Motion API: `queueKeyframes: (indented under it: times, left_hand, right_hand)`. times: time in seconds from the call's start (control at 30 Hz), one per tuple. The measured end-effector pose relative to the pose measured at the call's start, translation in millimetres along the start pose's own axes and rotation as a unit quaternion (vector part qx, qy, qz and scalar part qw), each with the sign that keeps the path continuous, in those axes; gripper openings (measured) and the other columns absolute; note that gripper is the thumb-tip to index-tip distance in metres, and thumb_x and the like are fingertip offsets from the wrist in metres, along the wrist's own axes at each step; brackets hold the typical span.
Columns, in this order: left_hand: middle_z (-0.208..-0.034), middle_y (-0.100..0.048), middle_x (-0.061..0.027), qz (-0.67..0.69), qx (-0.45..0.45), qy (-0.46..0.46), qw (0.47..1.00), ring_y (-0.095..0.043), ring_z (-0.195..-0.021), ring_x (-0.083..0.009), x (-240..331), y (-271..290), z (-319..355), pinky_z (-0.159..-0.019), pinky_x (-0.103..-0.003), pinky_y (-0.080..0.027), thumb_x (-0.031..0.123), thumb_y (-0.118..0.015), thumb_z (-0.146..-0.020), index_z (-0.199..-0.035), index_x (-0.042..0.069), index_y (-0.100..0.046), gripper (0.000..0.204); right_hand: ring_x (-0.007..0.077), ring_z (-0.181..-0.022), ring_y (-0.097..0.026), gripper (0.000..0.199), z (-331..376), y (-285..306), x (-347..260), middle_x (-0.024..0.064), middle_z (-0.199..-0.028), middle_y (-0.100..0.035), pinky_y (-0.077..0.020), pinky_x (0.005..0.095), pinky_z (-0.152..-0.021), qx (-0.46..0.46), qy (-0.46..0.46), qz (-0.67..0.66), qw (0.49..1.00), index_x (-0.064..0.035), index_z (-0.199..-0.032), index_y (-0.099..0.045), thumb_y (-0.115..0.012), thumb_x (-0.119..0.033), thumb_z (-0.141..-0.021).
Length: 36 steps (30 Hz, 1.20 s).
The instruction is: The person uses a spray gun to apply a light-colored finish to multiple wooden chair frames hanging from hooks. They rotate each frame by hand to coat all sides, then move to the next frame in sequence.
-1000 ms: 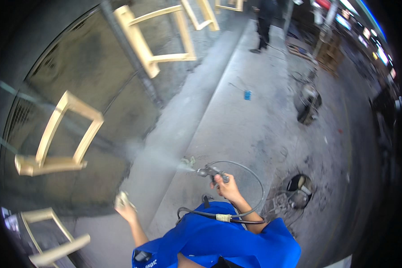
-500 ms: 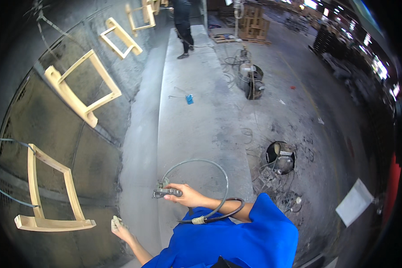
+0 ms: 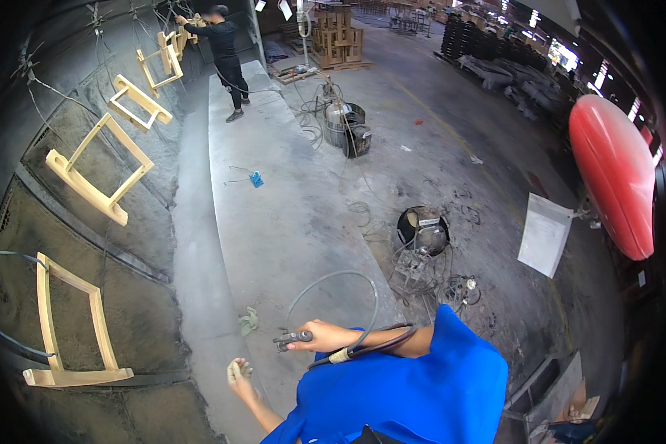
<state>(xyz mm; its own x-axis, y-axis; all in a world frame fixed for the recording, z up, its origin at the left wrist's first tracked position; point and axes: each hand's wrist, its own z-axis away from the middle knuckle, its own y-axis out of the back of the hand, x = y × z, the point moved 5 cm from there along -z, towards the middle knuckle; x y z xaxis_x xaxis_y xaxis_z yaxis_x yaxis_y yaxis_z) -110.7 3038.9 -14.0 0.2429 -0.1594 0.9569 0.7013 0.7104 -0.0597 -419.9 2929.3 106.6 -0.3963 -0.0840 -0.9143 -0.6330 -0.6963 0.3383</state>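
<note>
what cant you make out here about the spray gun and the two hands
Head view, the only one:
- Spray gun: small and dark; the right hand wraps its grip, so trigger and nozzle are not readable.
- Left hand: closed on a pale wad, too small to identify.
- Hose: its far end runs behind the blue sleeve.
- Lowest wooden frame: darkened and bent by the fisheye rim.

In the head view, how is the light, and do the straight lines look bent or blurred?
Head view: daylight glares at the far upper right, while the spray wall on the left stays dim; the platform edge curves toward the rim from fisheye distortion; corners are black; the right hand with the spray gun looks sharp, and the left hand too.
</note>
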Motion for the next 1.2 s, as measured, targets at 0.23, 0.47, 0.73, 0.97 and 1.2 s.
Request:
queueKeyframes:
  times: [0.23,0.47,0.73,0.97,1.2]
  left_hand:
    - [-0.107,-0.073,-0.0052,-0.071,0.0,0.027,0.997,-0.068,-0.1,-0.0154,-58,9,36,-0.082,-0.03,-0.05,0.027,-0.057,-0.109,-0.115,0.007,-0.071,0.026]
    - [-0.107,-0.074,-0.0081,-0.112,-0.022,0.008,0.993,-0.069,-0.101,-0.0169,-81,-5,43,-0.086,-0.031,-0.052,0.026,-0.057,-0.108,-0.116,0.002,-0.071,0.029]
    - [-0.104,-0.075,-0.0122,-0.208,-0.045,-0.042,0.976,-0.071,-0.095,-0.0211,-72,-67,18,-0.087,-0.036,-0.055,0.02,-0.061,-0.105,-0.118,-0.003,-0.07,0.028]
    - [-0.106,-0.076,-0.0153,-0.358,-0.072,-0.139,0.921,-0.072,-0.096,-0.024,-30,-196,-14,-0.089,-0.037,-0.056,0.013,-0.067,-0.1,-0.12,-0.003,-0.071,0.026]
    - [-0.11,-0.077,-0.0196,-0.441,-0.164,-0.166,0.867,-0.075,-0.101,-0.0302,-5,-378,-37,-0.091,-0.041,-0.057,0.005,-0.071,-0.094,-0.121,-0.002,-0.071,0.028]
  right_hand:
    - [0.0243,-0.063,-0.067,0.07,42,-1,5,0.0106,-0.063,-0.065,-0.0507,0.0412,-0.059,-0.021,-0.024,0.037,0.999,0.0017,-0.083,-0.071,-0.066,-0.067,-0.097]
    - [0.027,-0.066,-0.07,0.068,51,11,8,0.0109,-0.065,-0.068,-0.0523,0.0426,-0.062,-0.01,-0.006,0.047,0.999,-0.0002,-0.079,-0.071,-0.066,-0.066,-0.097]
    - [0.0276,-0.069,-0.071,0.067,33,68,26,0.0106,-0.068,-0.07,-0.0531,0.0429,-0.065,-0.037,-0.024,0.012,0.999,-0.0005,-0.079,-0.071,-0.066,-0.065,-0.097]
    - [0.0212,-0.052,-0.063,0.063,-8,177,77,0.0061,-0.066,-0.067,-0.0478,0.0381,-0.051,-0.024,-0.053,-0.073,0.996,-0.0034,-0.077,-0.071,-0.068,-0.064,-0.096]
    - [0.0217,-0.049,-0.065,0.064,-52,297,115,0.0079,-0.063,-0.066,-0.0489,0.0379,-0.046,-0.01,-0.012,-0.112,0.994,-0.0027,-0.075,-0.069,-0.069,-0.063,-0.096]
